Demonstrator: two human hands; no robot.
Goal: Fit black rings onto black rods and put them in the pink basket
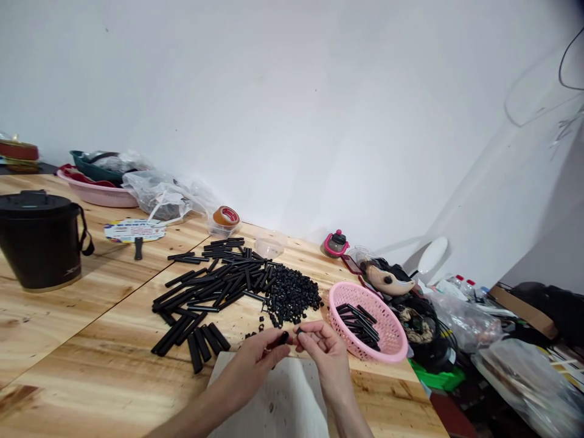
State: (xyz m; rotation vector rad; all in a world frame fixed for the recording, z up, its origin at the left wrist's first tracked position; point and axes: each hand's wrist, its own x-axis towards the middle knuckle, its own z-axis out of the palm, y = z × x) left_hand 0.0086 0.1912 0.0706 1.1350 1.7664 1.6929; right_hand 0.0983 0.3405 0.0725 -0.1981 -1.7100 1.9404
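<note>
My left hand [250, 365] is closed around a short black tube [283, 338], whose end sticks up between thumb and forefinger. Close beside it, my right hand [326, 356] pinches a small black piece [299, 331] at its fingertips; its exact kind is too small to tell. Both hands are above a pale board [283, 395] at the table's front. Beyond them lie a heap of black tubes [228, 283] and, to its right, a pile of small black pieces [294, 295]. A pink basket [396, 351] with several black tubes inside stands right of my right hand.
A black lidded bucket [39, 243] and a fan-shaped card [134, 230] are on the left. Behind the tubes stand a tape roll [225, 215] and a clear tub [269, 245]. A pink-trimmed jar [336, 243] is near the wall. Clutter and plastic bags [533, 377] fill the right side.
</note>
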